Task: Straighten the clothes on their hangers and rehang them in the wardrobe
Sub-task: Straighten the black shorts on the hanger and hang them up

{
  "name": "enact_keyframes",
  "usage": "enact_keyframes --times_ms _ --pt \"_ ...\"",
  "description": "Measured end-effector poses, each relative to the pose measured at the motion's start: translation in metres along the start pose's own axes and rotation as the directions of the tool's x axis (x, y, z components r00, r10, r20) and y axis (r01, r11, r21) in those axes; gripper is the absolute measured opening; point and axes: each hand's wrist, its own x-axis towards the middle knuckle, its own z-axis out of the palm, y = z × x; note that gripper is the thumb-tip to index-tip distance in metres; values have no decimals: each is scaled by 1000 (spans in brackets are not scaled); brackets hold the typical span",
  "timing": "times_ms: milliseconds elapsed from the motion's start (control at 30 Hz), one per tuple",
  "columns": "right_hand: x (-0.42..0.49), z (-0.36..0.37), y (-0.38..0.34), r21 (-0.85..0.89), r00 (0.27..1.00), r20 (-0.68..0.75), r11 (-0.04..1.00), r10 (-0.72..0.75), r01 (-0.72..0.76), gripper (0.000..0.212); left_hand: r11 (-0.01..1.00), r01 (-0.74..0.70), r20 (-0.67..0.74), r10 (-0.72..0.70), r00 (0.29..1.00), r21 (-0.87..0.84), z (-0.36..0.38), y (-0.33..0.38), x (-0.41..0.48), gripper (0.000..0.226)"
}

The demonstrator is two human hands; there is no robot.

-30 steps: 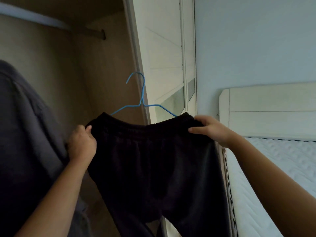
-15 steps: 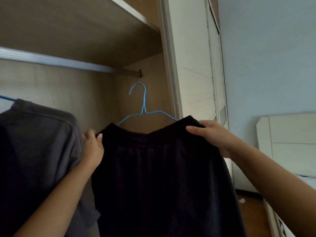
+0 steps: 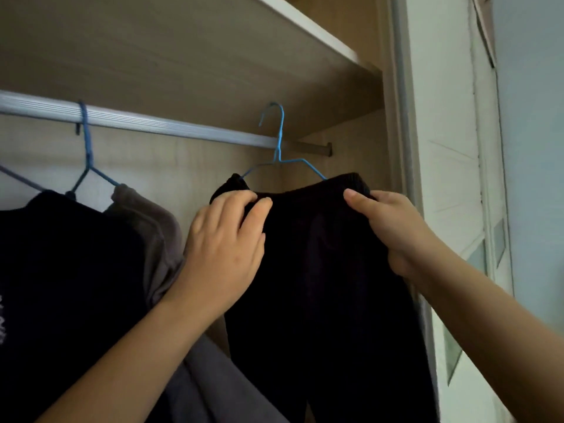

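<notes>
The wardrobe (image 3: pixel 351 141) has dark clothes (image 3: pixel 76 270) hung at its left. The black trousers (image 3: pixel 320 270) are draped on a hanger at the right end of the rail (image 3: pixel 183 129). The left hand (image 3: pixel 225 248) and right hand (image 3: pixel 393 230) each grip one waistband corner, fingers curled round the fabric. The blue hanger (image 3: pixel 279 148) hook crosses the rail; whether it is seated cannot be told

A pale blue painted wall (image 3: pixel 537 178) is showing at the far right. A white panelled door with small glass panes (image 3: pixel 448 166) is standing just beside it.
</notes>
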Motion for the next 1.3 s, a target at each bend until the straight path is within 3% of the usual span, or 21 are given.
enact_keyframes --times_ms 200,600,767,967,1100,1300 --pt "32 70 -1 51 998 19 997 -64 63 30 993 55 -94 -45 995 104 -45 -17 -7 33" --pt "60 197 4 -55 990 47 989 -136 138 28 943 245 -17 -247 969 227 -91 -49 -32 35" --pt "59 213 16 -110 987 45 981 -156 160 27 868 278 -48 -284 958 413 -119 -61 -42 30" --pt "55 213 24 -189 988 54 970 -144 152 34 721 409 -10 -487 873 559 -143 -77 -49 32" --pt "57 208 30 -225 986 50 960 -156 163 33 720 487 20 -570 822 495 -152 -84 -52 29" --pt "57 198 38 -308 990 22 941 -136 136 29 792 600 19 -605 796 111 -152 -78 -51 34"
